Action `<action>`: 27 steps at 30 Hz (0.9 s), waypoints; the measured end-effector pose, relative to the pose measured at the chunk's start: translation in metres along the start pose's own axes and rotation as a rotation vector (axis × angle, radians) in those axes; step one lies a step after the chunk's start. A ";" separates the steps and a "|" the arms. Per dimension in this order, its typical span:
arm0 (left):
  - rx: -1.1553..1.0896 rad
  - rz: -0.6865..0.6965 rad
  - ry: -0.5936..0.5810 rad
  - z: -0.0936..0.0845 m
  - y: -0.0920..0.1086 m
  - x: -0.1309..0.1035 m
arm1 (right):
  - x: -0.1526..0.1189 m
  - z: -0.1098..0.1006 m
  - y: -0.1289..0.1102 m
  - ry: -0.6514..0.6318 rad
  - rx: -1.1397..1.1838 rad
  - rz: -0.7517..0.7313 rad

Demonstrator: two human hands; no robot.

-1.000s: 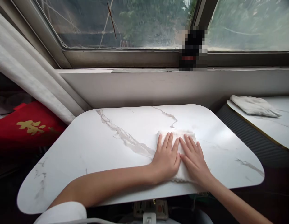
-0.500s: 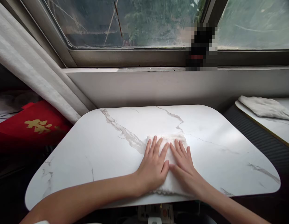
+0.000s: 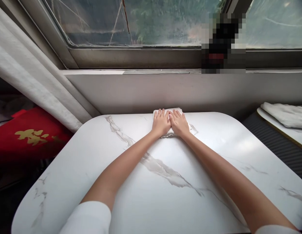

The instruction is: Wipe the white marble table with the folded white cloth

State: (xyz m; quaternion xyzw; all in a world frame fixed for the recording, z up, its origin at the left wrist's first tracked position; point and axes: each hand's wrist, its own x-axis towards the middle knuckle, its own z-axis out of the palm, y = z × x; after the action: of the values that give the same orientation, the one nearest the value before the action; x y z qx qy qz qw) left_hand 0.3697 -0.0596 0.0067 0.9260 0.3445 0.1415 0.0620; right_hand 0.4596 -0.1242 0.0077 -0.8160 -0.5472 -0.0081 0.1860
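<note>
A white cloth [image 3: 170, 132] lies flat at the far edge of a white, marble-patterned table [image 3: 141, 195]. My left hand [image 3: 162, 123] presses down on the cloth's left part, its fingers stretched out toward the window. Beside it, my right hand [image 3: 178, 123] rests on the cloth's right part with fingers extended too, the two hands touching near the thumbs. Both arms reach straight out over the tabletop. Most of the cloth's middle is hidden beneath the hands.
The wall [image 3: 131, 92] under the window stands right behind the table. A pale curtain [image 3: 39, 74] hangs at the left, above a red bag [image 3: 44, 133] with gold lettering. Another white cloth [image 3: 287, 114] lies on a second table at the right.
Both hands have slid the white cloth away from me, from the near middle of the table to its far edge. The hands have also come closer together.
</note>
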 end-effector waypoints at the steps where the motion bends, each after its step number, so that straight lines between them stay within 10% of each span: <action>1: 0.006 0.004 -0.001 0.001 -0.003 0.007 | 0.007 0.002 0.000 0.007 -0.002 0.004; 14: 0.024 -0.040 0.002 -0.005 -0.023 0.009 | 0.022 0.013 -0.019 0.037 0.060 -0.012; 27: 0.027 -0.009 -0.010 -0.030 -0.025 -0.114 | -0.083 -0.004 -0.051 -0.182 0.188 -0.089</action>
State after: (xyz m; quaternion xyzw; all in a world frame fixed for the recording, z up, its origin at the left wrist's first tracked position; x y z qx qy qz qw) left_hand 0.2624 -0.1151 0.0054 0.9260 0.3500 0.1320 0.0516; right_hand 0.3814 -0.1823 0.0084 -0.7672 -0.5958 0.1091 0.2110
